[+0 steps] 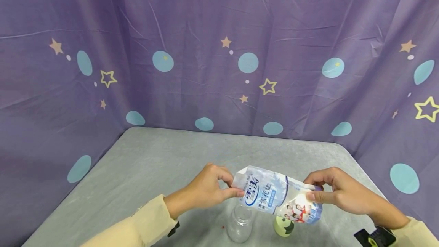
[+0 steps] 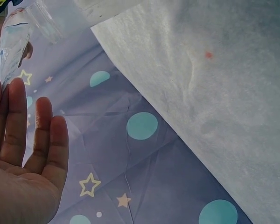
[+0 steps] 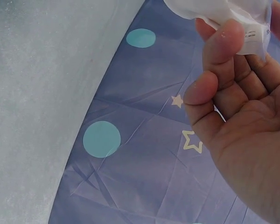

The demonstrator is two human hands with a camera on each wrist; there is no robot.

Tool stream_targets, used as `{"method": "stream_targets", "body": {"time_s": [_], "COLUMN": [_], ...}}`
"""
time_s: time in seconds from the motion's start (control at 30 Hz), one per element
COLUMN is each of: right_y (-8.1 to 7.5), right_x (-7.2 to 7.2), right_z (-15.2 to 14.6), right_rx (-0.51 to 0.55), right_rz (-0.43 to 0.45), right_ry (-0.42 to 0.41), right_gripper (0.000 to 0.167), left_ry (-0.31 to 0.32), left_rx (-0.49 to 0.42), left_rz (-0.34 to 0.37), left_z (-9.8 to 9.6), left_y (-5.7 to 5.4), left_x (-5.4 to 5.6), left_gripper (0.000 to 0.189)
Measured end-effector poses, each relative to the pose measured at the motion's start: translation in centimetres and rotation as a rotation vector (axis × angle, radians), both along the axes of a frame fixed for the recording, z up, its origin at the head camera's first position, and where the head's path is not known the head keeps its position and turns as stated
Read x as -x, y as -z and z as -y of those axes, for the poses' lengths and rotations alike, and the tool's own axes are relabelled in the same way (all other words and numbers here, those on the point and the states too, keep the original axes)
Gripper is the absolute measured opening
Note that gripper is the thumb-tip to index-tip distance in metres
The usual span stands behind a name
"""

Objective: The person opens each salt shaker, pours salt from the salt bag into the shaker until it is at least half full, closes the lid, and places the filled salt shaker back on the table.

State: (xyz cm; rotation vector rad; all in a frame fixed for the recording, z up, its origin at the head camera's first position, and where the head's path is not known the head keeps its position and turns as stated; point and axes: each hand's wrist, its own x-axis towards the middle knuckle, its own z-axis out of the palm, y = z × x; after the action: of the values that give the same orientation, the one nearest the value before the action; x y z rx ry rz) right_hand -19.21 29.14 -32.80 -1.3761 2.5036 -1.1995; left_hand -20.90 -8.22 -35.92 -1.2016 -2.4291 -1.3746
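Observation:
A blue-and-white printed bag of salt (image 1: 265, 190) hangs tilted between both hands in the head view, its right end lower. My left hand (image 1: 207, 190) pinches the bag's upper left corner between thumb and fingers. At the opposite end, my right hand (image 1: 343, 191) grips the edge, thumb on the printed front. A clear glass jar (image 1: 239, 226) stands upright below the bag's left part, its mouth overlapped by the bag. In the left wrist view the jar (image 2: 60, 18) appears near the bag (image 2: 11, 51). The right wrist view shows the bag's pale end (image 3: 252, 25) among curled fingers.
A light green round object with dark green patches (image 1: 284, 228) sits right of the jar, its top hidden by the bag. A small red speck (image 1: 223, 226) marks the grey tabletop (image 1: 164, 155). Purple star-patterned cloth (image 1: 205, 48) hangs behind and at the sides.

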Motion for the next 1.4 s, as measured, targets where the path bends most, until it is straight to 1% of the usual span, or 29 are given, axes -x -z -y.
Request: {"method": "stream_targets", "body": {"time_s": [0.13, 0.27, 0.4, 0.7, 0.93, 1.13, 1.4], "right_y": [-0.2, -0.5, -0.7, -1.2, -1.6, -1.9, -2.1], "right_x": [0.0, 0.0, -0.1, 0.0, -0.2, -0.1, -0.1], "right_z": [0.0, 0.0, 0.0, 0.3, 0.6, 0.6, 0.8], "right_rx": [0.003, 0.002, 0.001, -0.004, -0.005, -0.010, -0.016], "right_rz": [0.006, 0.030, 0.032, -0.003, -0.036, -0.040, -0.038], "right_ry": [0.000, -0.005, -0.004, 0.011, 0.027, 0.032, 0.031], "right_gripper": [0.027, 0.026, 0.026, 0.026, 0.026, 0.025, 0.026], "left_ry": [0.003, 0.007, 0.023, 0.039, 0.041, 0.038, 0.035], "left_rx": [-0.005, -0.012, -0.019, -0.019, -0.034, -0.042, -0.059], "left_rz": [0.013, 0.003, 0.001, 0.029, 0.033, 0.035, 0.041], "left_z": [0.0, 0.0, 0.1, 0.3, 0.4, 0.4, 0.4], "left_y": [0.2, 0.4, 0.6, 0.9, 1.0, 1.1, 1.6], "left_x": [0.0, 0.0, 0.0, -0.2, -0.4, -0.5, -0.6], "left_gripper": [0.024, 0.026, 0.028, 0.028, 0.028, 0.026, 0.027]}}
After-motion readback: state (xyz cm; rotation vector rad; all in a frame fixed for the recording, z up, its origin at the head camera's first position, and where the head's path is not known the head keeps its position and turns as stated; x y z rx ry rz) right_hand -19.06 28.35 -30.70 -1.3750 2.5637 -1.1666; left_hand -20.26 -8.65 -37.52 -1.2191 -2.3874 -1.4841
